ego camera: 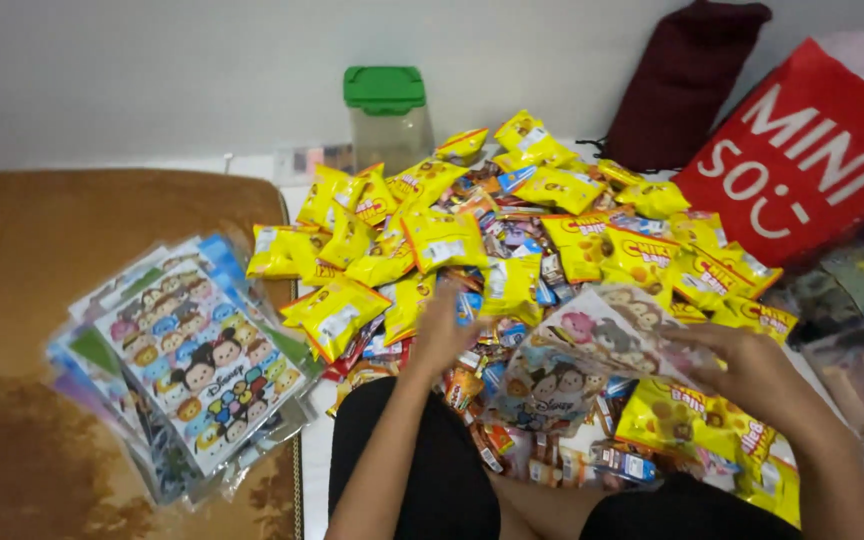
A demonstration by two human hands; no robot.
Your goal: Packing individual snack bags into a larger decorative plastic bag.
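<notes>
- Two bare hands over a heap of small snack packets, seen from above, knees in dark trousers at the bottom edge.
- Left hand (442, 330) reaching into the heap, fingers curled down among the packets; blurred, so no telling whether closed on anything.
- Right hand (752, 365) gripping the right edge of a clear cartoon-printed bag (592, 360), held flat just above the heap.
- Heap of yellow snack packets (442, 240) mixed with smaller multicoloured sachets (512, 240), spread across the white floor (314, 460) in front of the knees.
- Stack of flat cartoon-printed bags (197, 370) to the left, lying on a brown rug (32, 280).
- Clear container with a green lid (385, 115) behind the heap, by the wall.
- Red shopping bag (802, 150) at right, dark red cushion (687, 80) beside it.
</notes>
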